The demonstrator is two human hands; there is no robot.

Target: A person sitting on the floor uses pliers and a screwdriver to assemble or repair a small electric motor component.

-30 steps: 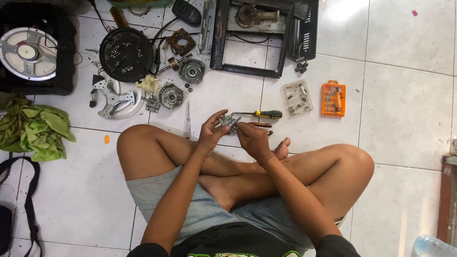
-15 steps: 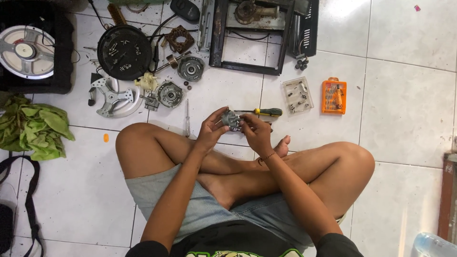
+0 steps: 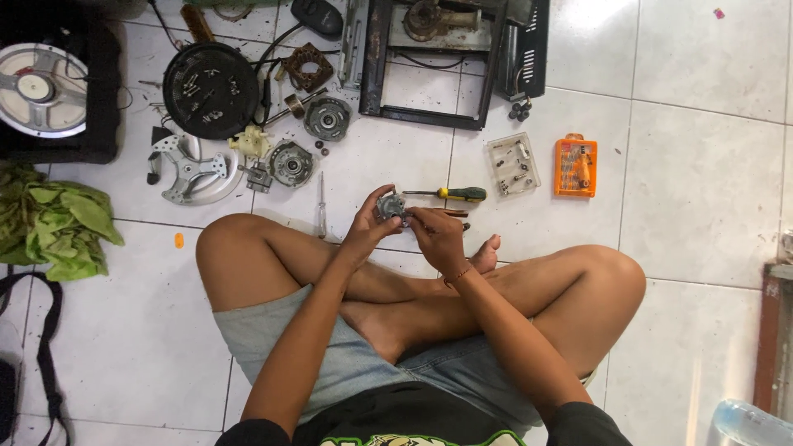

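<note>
I sit cross-legged on a white tiled floor. My left hand (image 3: 365,229) and my right hand (image 3: 438,238) both grip a small grey metal motor part (image 3: 389,206) held just above my shins. The left fingers cup it from the left, the right fingers press on it from the right. A screwdriver with a green and yellow handle (image 3: 453,194) lies on the floor just beyond my hands. A thin grey screwdriver (image 3: 320,206) lies to the left of my left hand.
Round metal motor parts (image 3: 327,118) and a black round cover (image 3: 211,78) lie at the far left. A black metal frame (image 3: 429,58) sits ahead. A clear small box (image 3: 513,163) and an orange bit case (image 3: 576,165) lie right. Green leaves (image 3: 58,227) lie left.
Both hands stay on the small grey part, with the right fingers shifted slightly on it. My view has drifted a little.
</note>
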